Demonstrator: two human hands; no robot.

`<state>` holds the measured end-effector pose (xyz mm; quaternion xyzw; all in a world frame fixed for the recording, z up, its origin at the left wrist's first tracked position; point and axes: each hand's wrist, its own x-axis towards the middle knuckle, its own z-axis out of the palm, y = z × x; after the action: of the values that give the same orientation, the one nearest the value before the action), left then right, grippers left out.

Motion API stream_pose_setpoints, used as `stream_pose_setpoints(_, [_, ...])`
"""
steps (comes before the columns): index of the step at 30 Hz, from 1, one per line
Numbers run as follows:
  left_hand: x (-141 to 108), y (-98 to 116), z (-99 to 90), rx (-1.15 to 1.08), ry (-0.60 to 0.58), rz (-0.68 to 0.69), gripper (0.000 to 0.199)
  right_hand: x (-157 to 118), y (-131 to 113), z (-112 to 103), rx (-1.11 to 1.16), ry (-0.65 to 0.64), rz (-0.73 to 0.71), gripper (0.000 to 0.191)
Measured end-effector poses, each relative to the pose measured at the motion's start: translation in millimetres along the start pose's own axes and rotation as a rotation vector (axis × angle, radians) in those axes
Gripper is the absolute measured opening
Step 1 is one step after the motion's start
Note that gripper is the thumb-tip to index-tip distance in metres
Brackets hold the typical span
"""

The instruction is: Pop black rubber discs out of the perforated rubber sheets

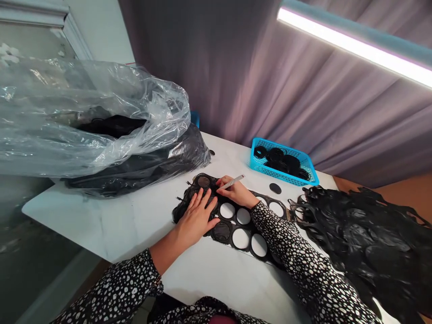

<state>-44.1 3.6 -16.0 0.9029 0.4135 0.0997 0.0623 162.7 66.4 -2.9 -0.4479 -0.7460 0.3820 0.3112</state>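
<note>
My right hand [236, 193] pinches a slim white pen-like tool [232, 181], its back end pointing up and to the right. The tool's working end is hidden by my fingers, close to the black sheet. That thin black sheet [232, 226] lies on the table, with rows of round openings showing white and a few circles still filled with black. My left hand [195, 216] rests flat on the sheet's left part, fingers spread, just left of my right hand. Bunched black material [178, 211] sticks out beyond my left fingers. A loose black disc [275, 188] lies behind the sheet.
A blue perforated basket [285, 177] with black round pieces stands at the back right. Crumpled black cut-out sheeting [371, 243] is heaped on the right. A large clear plastic bag [145, 117] holding black material covers the left back of the white table [101, 229]. A lit tube lamp [354, 45] hangs above.
</note>
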Motion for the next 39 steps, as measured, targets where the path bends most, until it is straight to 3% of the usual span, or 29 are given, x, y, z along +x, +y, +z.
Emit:
stream_pose_setpoints(10, [0, 0, -1.8, -0.052, -0.032, -0.026, 0.059, -2, 0, 2, -0.043, 0.009, -0.042, 0.02])
stream_pose_setpoints(16, [-2, -2, 2.2, -0.044, 0.011, -0.033, 0.059, -6, -6, 18, -0.47, 0.017, -0.242, 0.014])
stream_pose_setpoints(18, [-3, -2, 3.3, -0.029, 0.015, -0.041, 0.06, -3, -2, 7, -0.561, 0.113, -0.209, 0.015])
stream_pose_setpoints(22, [-4, -1, 5.9, -0.005, 0.019, -0.052, 0.062, 11, 12, -40, -0.598, 0.489, 0.006, 0.017])
stream_pose_setpoints(24, [-5, -1, 6.1, -0.005, 0.037, -0.041, 0.061, 19, 12, -54, -0.585, 0.564, 0.037, 0.017])
stream_pose_setpoints(27, [-4, -6, 2.9, -0.022, 0.099, -0.036, 0.061, 32, 3, -40, -0.533, 0.465, -0.039, 0.017])
stream_pose_setpoints(30, [-4, -21, -3.4, -0.023, 0.183, -0.083, 0.061, 42, -8, -2, -0.485, 0.302, -0.146, 0.014])
stream_pose_setpoints(33, [-8, -39, -8.0, -0.024, 0.183, -0.078, 0.056, 45, -10, 27, -0.334, 0.15, -0.21, 0.011])
stream_pose_setpoints(39, [-19, -48, -9.1, -0.05, 0.117, -0.071, 0.055, 43, 2, 32, -0.006, 0.018, -0.096, 0.016])
